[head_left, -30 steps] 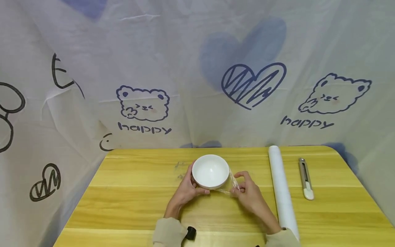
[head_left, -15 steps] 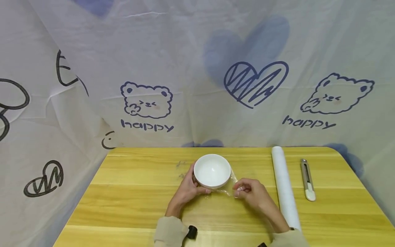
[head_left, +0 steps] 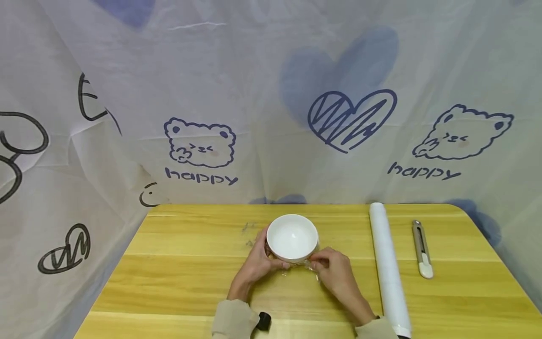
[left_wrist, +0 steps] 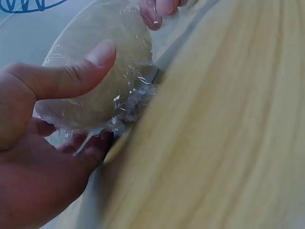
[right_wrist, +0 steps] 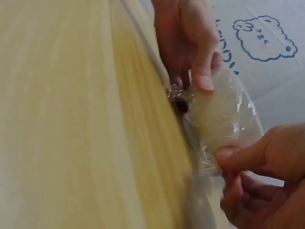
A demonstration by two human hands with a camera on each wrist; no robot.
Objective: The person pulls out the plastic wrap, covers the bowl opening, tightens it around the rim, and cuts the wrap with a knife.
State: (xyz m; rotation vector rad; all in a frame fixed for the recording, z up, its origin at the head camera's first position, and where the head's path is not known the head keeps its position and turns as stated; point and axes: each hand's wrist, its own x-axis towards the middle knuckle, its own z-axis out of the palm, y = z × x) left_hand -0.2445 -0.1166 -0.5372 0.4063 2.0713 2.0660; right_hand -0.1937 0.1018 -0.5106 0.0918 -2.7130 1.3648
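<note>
A white round bowl point(head_left: 292, 238) stands upright on the wooden table, its mouth facing up in the head view. Clear cling film point(left_wrist: 138, 90) clings in wrinkles to its outer side and bunches up near the base. My left hand point(head_left: 255, 264) grips the bowl from the left, thumb along the near side and fingers round toward the back. At the bowl's lower right, my right hand point(head_left: 336, 274) pinches the film between thumb and curled fingers, close against the wall. In the right wrist view the right thumb point(right_wrist: 243, 157) lies over the wrapped side.
A long white roll point(head_left: 388, 270) lies lengthwise to the right of my right forearm. Farther right is a grey utility knife point(head_left: 422, 249) with a white end. A printed cloth point(head_left: 271, 117) hangs behind the table point(head_left: 169, 282).
My right hand pulled the film slightly away from the bowl, then moved left and in against its side. The film between them has drawn in. My left hand keeps its hold.
</note>
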